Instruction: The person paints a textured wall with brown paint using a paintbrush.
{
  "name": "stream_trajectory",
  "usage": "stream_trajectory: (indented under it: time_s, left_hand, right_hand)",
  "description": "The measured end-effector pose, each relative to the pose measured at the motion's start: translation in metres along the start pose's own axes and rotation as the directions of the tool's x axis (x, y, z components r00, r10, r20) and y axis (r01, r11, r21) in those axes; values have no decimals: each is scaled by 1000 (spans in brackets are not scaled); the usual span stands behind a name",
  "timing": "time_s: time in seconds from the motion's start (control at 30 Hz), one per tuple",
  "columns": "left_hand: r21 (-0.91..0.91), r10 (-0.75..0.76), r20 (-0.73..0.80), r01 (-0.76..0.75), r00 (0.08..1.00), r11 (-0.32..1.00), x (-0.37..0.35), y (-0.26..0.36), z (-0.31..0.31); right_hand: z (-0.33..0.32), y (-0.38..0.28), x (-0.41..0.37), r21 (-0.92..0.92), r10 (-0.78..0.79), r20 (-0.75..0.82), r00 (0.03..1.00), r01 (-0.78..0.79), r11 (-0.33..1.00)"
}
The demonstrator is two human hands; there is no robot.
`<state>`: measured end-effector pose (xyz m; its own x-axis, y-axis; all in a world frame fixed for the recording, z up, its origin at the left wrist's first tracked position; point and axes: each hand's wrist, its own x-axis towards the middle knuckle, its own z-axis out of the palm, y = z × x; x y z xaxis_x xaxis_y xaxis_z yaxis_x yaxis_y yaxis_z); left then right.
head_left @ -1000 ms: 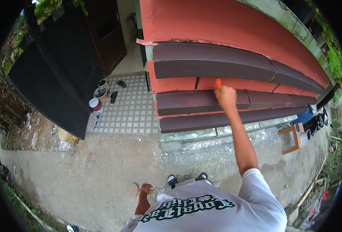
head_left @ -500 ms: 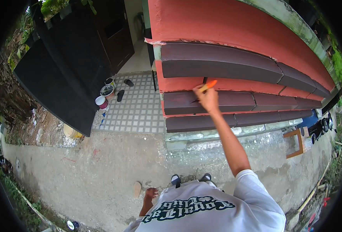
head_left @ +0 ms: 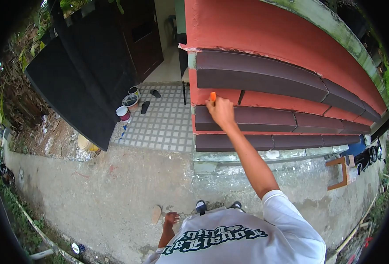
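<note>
My right hand (head_left: 221, 111) is closed round a paintbrush (head_left: 213, 97) with an orange handle, at the left end of the middle dark brown ledge (head_left: 251, 119). The handle's end sticks up above my fingers, while the bristles are hidden behind the hand. Between this ledge and the brown ledge above it (head_left: 256, 75) runs a strip of red wall (head_left: 265, 97). My left hand (head_left: 172, 217) hangs low beside my body over the concrete, fingers loosely bent and partly apart, with nothing seen in it.
Paint pails (head_left: 123, 114) and dark slippers (head_left: 145, 107) stand on the tiled floor (head_left: 159, 127) by an open black door (head_left: 71, 79). A wooden frame (head_left: 339, 174) leans at the right. A loose sandal (head_left: 156, 214) lies near my feet.
My right hand has moved left along the middle ledge with the paintbrush, whose handle now points more upright. The view has shifted slightly. My left hand stays low.
</note>
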<state>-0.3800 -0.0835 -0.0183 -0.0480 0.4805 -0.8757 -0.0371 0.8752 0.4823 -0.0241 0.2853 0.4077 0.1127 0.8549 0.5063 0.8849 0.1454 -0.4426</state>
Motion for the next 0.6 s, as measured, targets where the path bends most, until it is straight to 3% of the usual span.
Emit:
stream_trajectory:
  time_s: [0.03,0.1,0.17,0.2,0.3,0.33,0.4,0.47,0.6]
  left_hand:
    - [14,-7,1,7,1000,1000,-5,-3,1]
    - [47,-21,6,20,1000,999,-12,-9,1]
    - [144,215,117,-231,970,962,-15,-34,-9]
    - [179,322,181,-353,929,918,-15,-42,-13]
    - [333,289,151,-324,945,885,-16,-44,-16]
    - [308,239,128,-267,963,913,-15,-44,-15]
    - [212,93,65,-105,994,972,-13,-37,-12]
    - [57,-99,6,99,995,993,-11,-23,-10]
    - [-1,3,-19,-3,1000,1000,-9,-11,-11]
  right_hand:
    - [8,-10,0,191,-56,-64,996,67,979]
    - [8,-20,0,353,77,-16,997,-66,933]
    - [14,-4,2,483,182,49,982,-183,857]
    - [9,10,2,439,208,40,977,-204,875]
    - [-16,72,2,270,111,-58,992,-91,959]
    - [-36,87,2,185,110,-58,992,-97,978]
    - [-58,130,4,-162,142,-118,983,-160,974]
    - [-103,117,-3,-364,86,-132,988,-129,923]
    - [-91,108,4,-464,57,-20,998,-60,884]
